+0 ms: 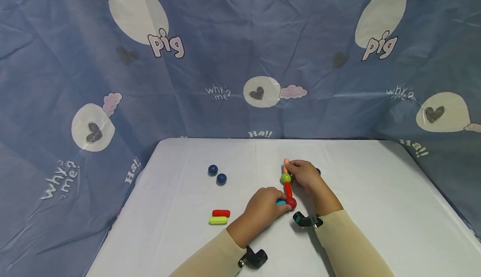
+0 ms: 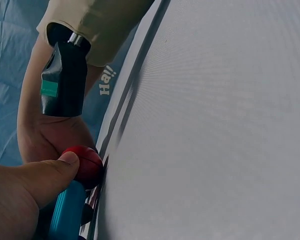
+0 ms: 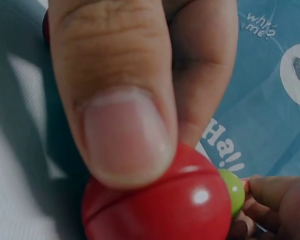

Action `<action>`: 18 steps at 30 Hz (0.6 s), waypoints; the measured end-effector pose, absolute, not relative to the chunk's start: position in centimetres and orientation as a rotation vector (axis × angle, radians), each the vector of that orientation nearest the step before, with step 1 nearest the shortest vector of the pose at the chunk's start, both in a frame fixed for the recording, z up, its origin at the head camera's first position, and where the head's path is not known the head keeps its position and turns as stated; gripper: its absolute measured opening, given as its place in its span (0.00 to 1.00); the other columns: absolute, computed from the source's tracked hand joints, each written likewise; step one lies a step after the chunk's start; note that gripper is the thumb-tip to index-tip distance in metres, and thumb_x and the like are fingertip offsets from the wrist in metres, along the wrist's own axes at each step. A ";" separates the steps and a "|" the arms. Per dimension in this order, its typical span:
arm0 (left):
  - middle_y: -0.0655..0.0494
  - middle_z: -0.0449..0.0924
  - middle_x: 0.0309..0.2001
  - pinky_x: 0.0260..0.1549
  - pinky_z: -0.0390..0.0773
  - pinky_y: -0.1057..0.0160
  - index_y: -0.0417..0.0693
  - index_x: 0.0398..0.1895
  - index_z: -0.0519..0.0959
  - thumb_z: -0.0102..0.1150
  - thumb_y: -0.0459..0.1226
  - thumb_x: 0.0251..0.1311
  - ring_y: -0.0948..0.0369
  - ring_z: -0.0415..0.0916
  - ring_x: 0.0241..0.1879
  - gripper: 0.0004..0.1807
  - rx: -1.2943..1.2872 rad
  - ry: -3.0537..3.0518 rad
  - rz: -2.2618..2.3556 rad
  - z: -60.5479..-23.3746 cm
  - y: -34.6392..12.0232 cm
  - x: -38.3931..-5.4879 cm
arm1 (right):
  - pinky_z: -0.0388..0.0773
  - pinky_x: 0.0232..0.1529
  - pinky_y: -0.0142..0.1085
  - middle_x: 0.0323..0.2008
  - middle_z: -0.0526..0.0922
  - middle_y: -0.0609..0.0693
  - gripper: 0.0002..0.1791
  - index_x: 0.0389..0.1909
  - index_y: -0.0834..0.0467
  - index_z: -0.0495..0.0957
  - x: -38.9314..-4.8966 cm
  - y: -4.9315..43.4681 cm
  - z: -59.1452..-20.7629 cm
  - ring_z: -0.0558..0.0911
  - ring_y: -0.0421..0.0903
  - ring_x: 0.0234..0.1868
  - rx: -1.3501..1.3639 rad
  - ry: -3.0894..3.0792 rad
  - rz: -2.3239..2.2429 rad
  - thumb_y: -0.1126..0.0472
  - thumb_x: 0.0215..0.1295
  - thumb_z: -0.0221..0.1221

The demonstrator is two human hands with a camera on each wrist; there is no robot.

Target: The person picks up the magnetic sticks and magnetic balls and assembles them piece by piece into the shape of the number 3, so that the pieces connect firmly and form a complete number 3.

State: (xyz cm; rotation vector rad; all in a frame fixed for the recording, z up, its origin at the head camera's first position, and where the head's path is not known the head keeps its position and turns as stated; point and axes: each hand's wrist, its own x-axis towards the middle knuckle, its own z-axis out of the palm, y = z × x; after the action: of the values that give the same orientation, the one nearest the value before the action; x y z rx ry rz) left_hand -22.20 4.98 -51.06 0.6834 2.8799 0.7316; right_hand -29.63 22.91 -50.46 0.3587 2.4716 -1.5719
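A joined chain of sticks and balls lies on the white table. At its far end is an orange stick (image 1: 286,166), followed by a green ball (image 1: 286,178), a red stick (image 1: 287,189) and a red ball (image 1: 291,203). A blue stick (image 2: 67,212) meets the red ball on its left side. My left hand (image 1: 264,205) grips there, thumb pressed on the red ball and fingers behind the blue stick. With thumb and fingertips my right hand (image 1: 306,174) pinches the orange stick just above the green ball. Its palm side is hidden in the head view.
Two dark blue balls (image 1: 217,174) sit left of the chain. Nearer the front left, a loose red stick (image 1: 221,213) lies beside a yellow-green stick (image 1: 218,220). Another blue ball (image 1: 318,171) shows partly behind my right hand. A patterned blue cloth (image 1: 210,118) hangs behind the table.
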 end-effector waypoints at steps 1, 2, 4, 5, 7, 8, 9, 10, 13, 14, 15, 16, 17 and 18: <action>0.68 0.86 0.40 0.40 0.78 0.66 0.61 0.47 0.91 0.74 0.55 0.60 0.67 0.77 0.38 0.16 0.679 2.878 0.732 -51.1 5.0 -22.2 | 0.75 0.47 0.39 0.51 0.82 0.58 0.22 0.62 0.62 0.81 -29.7 22.9 -50.5 0.77 0.52 0.49 0.367 2.480 -1.558 0.50 0.79 0.57; 0.68 0.86 0.40 0.40 0.77 0.66 0.61 0.47 0.91 0.74 0.55 0.60 0.67 0.76 0.38 0.16 0.676 2.875 0.733 -51.0 5.1 -22.2 | 0.76 0.51 0.42 0.53 0.82 0.60 0.23 0.62 0.62 0.81 -29.6 22.9 -50.4 0.77 0.53 0.52 0.370 2.482 -1.548 0.50 0.79 0.57; 0.68 0.86 0.40 0.40 0.78 0.65 0.62 0.47 0.91 0.74 0.55 0.60 0.66 0.77 0.38 0.16 0.668 2.872 0.732 -51.1 5.1 -22.2 | 0.77 0.57 0.47 0.57 0.81 0.62 0.23 0.62 0.62 0.81 -29.6 22.9 -50.3 0.77 0.56 0.56 0.369 2.486 -1.527 0.49 0.79 0.57; 0.68 0.86 0.41 0.41 0.78 0.65 0.62 0.47 0.91 0.74 0.55 0.60 0.66 0.77 0.38 0.16 0.662 2.869 0.733 -51.0 5.1 -22.2 | 0.77 0.58 0.48 0.58 0.81 0.62 0.24 0.62 0.62 0.81 -29.6 22.8 -50.3 0.77 0.56 0.57 0.374 2.489 -1.515 0.49 0.78 0.57; 0.68 0.86 0.41 0.41 0.78 0.65 0.62 0.48 0.91 0.74 0.55 0.60 0.66 0.77 0.39 0.16 0.655 2.863 0.732 -51.1 5.1 -22.2 | 0.77 0.57 0.48 0.58 0.81 0.62 0.24 0.61 0.62 0.82 -29.7 22.8 -50.3 0.77 0.56 0.56 0.383 2.490 -1.501 0.48 0.78 0.58; 0.68 0.86 0.41 0.41 0.78 0.65 0.62 0.48 0.91 0.74 0.55 0.60 0.66 0.77 0.39 0.16 0.651 2.861 0.732 -51.1 5.1 -22.2 | 0.77 0.54 0.46 0.57 0.81 0.62 0.24 0.61 0.62 0.82 -29.7 22.9 -50.3 0.76 0.56 0.55 0.386 2.492 -1.493 0.48 0.78 0.58; 0.68 0.86 0.41 0.41 0.78 0.64 0.62 0.48 0.91 0.74 0.55 0.60 0.66 0.77 0.39 0.16 0.648 2.858 0.732 -51.1 5.1 -22.2 | 0.77 0.51 0.44 0.56 0.81 0.61 0.24 0.60 0.62 0.83 -29.8 22.9 -50.4 0.77 0.55 0.53 0.390 2.498 -1.483 0.48 0.78 0.59; 0.68 0.86 0.41 0.41 0.78 0.64 0.62 0.48 0.91 0.74 0.55 0.60 0.66 0.77 0.39 0.16 0.647 2.856 0.733 -51.1 5.0 -22.2 | 0.76 0.48 0.41 0.55 0.82 0.60 0.23 0.60 0.61 0.83 -29.8 22.9 -50.5 0.76 0.53 0.51 0.403 2.502 -1.476 0.48 0.77 0.59; 0.68 0.86 0.40 0.41 0.78 0.64 0.62 0.47 0.91 0.74 0.55 0.60 0.66 0.77 0.39 0.16 0.651 2.854 0.738 -51.0 5.0 -22.2 | 0.74 0.39 0.36 0.49 0.82 0.58 0.24 0.59 0.61 0.84 -29.9 22.9 -50.6 0.77 0.51 0.43 0.420 2.509 -1.480 0.47 0.76 0.60; 0.68 0.86 0.40 0.41 0.78 0.65 0.62 0.47 0.91 0.74 0.55 0.60 0.66 0.77 0.39 0.16 0.655 2.853 0.744 -51.1 5.0 -22.2 | 0.73 0.37 0.35 0.47 0.82 0.58 0.24 0.59 0.61 0.84 -29.9 22.9 -50.7 0.76 0.50 0.41 0.421 2.511 -1.487 0.47 0.76 0.61; 0.69 0.86 0.40 0.41 0.78 0.65 0.62 0.46 0.91 0.74 0.55 0.60 0.66 0.77 0.38 0.15 0.662 2.854 0.748 -51.1 5.0 -22.2 | 0.73 0.36 0.34 0.45 0.82 0.57 0.23 0.59 0.61 0.84 -29.9 22.9 -50.7 0.76 0.49 0.39 0.427 2.514 -1.493 0.47 0.76 0.61; 0.69 0.85 0.39 0.41 0.78 0.65 0.62 0.46 0.91 0.74 0.55 0.60 0.66 0.77 0.38 0.15 0.667 2.854 0.754 -51.1 5.0 -22.2 | 0.73 0.35 0.34 0.44 0.82 0.57 0.23 0.59 0.61 0.84 -29.9 22.9 -50.8 0.76 0.48 0.37 0.425 2.515 -1.503 0.48 0.76 0.61; 0.69 0.85 0.39 0.41 0.78 0.65 0.62 0.46 0.92 0.74 0.55 0.60 0.67 0.77 0.38 0.15 0.672 2.855 0.759 -51.1 5.0 -22.2 | 0.73 0.34 0.34 0.43 0.82 0.57 0.23 0.59 0.62 0.84 -29.8 23.0 -50.9 0.76 0.48 0.36 0.419 2.513 -1.515 0.48 0.76 0.60; 0.69 0.85 0.39 0.41 0.78 0.66 0.62 0.46 0.92 0.74 0.55 0.60 0.67 0.77 0.38 0.15 0.676 2.855 0.762 -51.1 5.0 -22.2 | 0.74 0.34 0.34 0.44 0.83 0.57 0.23 0.59 0.62 0.84 -29.7 23.0 -50.9 0.77 0.47 0.36 0.410 2.523 -1.516 0.48 0.77 0.60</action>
State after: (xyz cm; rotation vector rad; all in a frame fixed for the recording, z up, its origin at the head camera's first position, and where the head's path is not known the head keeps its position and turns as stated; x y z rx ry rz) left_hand -22.17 4.99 -51.09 0.6760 2.8554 0.7623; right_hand -29.69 23.03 -50.93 0.4100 2.5231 -1.5161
